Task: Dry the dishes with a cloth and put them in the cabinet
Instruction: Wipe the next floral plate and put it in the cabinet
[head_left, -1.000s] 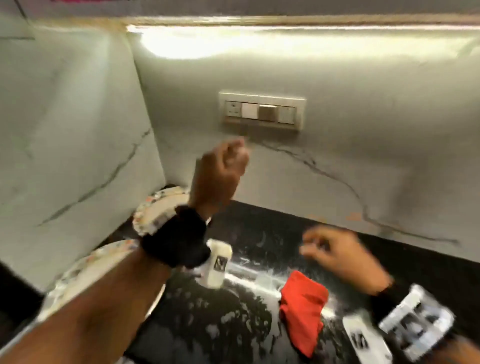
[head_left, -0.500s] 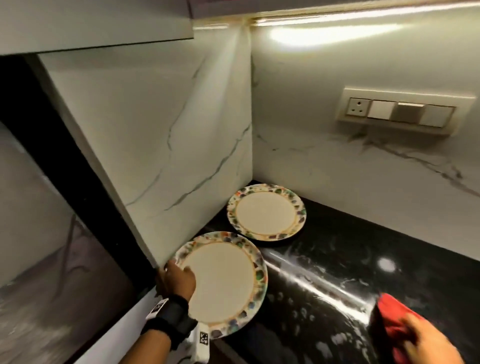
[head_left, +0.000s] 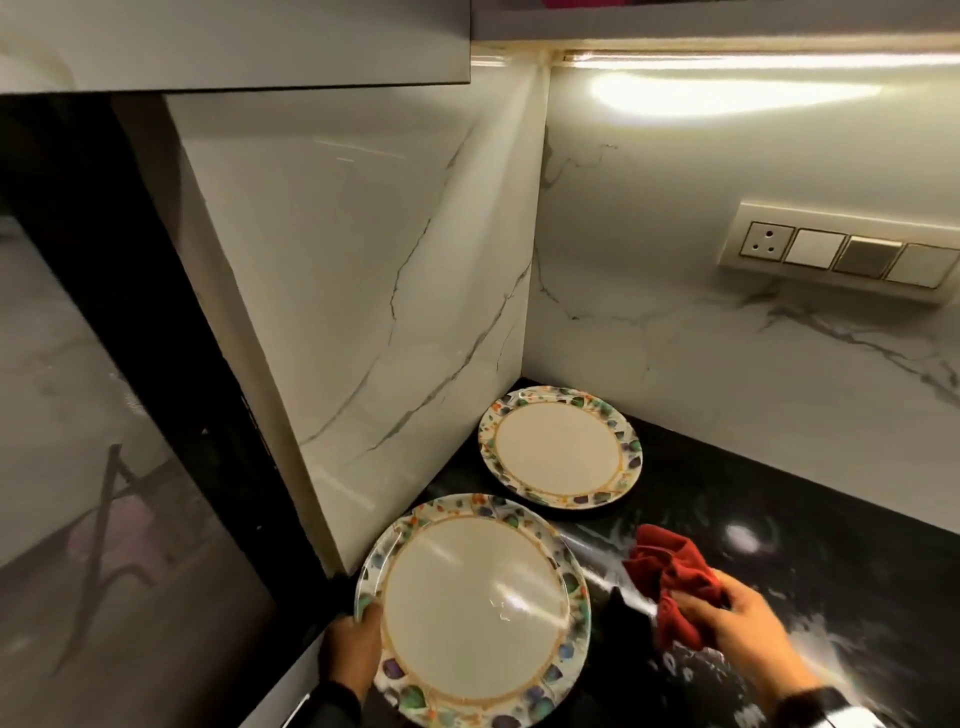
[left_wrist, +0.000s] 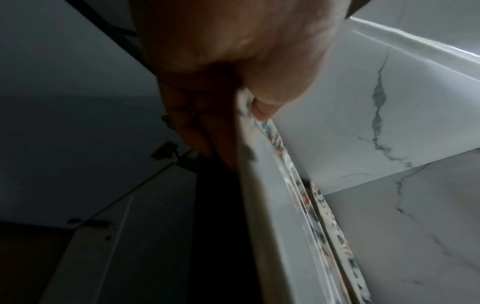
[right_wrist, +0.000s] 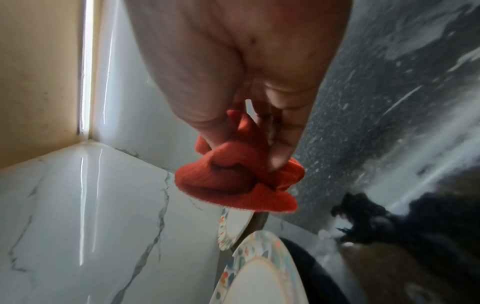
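Two white plates with a multicoloured patterned rim are in the head view. The near plate (head_left: 472, 610) (left_wrist: 285, 205) (right_wrist: 262, 273) is tilted up off the black counter, and my left hand (head_left: 353, 652) (left_wrist: 233, 88) grips its left rim, thumb on top and fingers underneath. The far plate (head_left: 560, 453) (right_wrist: 231, 228) lies flat in the counter's corner. My right hand (head_left: 737, 623) (right_wrist: 246, 102) pinches a crumpled red cloth (head_left: 670, 577) (right_wrist: 239, 179) just right of the near plate, above the counter.
The glossy black counter (head_left: 779, 545) carries wet streaks and light glare. White marble walls (head_left: 363, 291) close the corner at left and back. A switch panel (head_left: 841, 252) sits on the back wall. An upper cabinet's underside (head_left: 234, 41) hangs overhead. A dark gap drops off at far left.
The view swung left and down to the plates. My left hand came down and took the near plate's rim, lifting it. My right hand picked the red cloth up off the counter.
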